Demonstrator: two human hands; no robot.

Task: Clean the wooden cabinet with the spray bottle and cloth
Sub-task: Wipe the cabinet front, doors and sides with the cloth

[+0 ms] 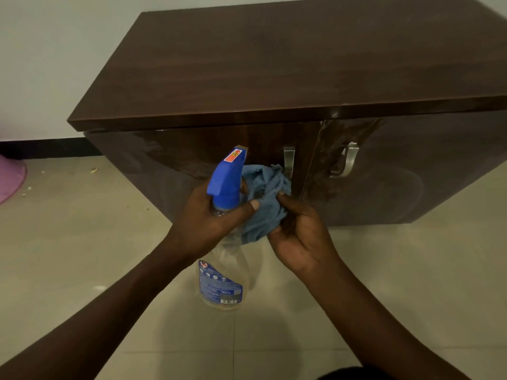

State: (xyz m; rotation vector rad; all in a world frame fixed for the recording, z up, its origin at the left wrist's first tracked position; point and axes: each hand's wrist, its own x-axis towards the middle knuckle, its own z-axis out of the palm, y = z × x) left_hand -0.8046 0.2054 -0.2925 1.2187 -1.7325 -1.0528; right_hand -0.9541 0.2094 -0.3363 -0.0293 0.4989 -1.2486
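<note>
A low dark wooden cabinet with two glossy doors and metal handles stands against the wall ahead. My left hand grips the neck of a clear spray bottle with a blue trigger head, held upright in front of the left door. The thumb of that hand also presses on a crumpled blue cloth. My right hand holds the cloth from below and from the right, just beside the bottle. The cloth hangs close to the left door's handle.
Beige floor tiles spread in front of the cabinet, with small crumbs at the left. A pink round object lies at the left edge. A white wall with a dark skirting runs behind. The right door's handle is silver.
</note>
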